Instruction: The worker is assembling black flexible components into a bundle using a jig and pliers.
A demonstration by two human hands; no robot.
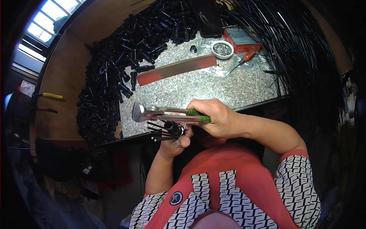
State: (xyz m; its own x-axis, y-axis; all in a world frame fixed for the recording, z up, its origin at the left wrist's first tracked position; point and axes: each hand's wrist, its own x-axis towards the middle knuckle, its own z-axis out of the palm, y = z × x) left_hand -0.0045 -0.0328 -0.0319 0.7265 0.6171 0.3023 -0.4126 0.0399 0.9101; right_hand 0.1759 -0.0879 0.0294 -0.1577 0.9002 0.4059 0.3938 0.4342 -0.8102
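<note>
Here, pincers over a black part at the stone table's (213, 89) near edge.
Right hand (217, 118) fingers wrap the green-handled pincers (160, 113); left hand (176, 143) fingers pinch the black part (172, 129) just below, bare tabletop beyond.

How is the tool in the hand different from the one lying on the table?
The pincers have a wide metal head and green handles; the screwdriver has a thin straight shaft and an orange handle. The pincers are gripped in the right hand above the table edge; the screwdriver lies untouched on the speckled table. Both are metal hand tools with coloured grips.
</note>
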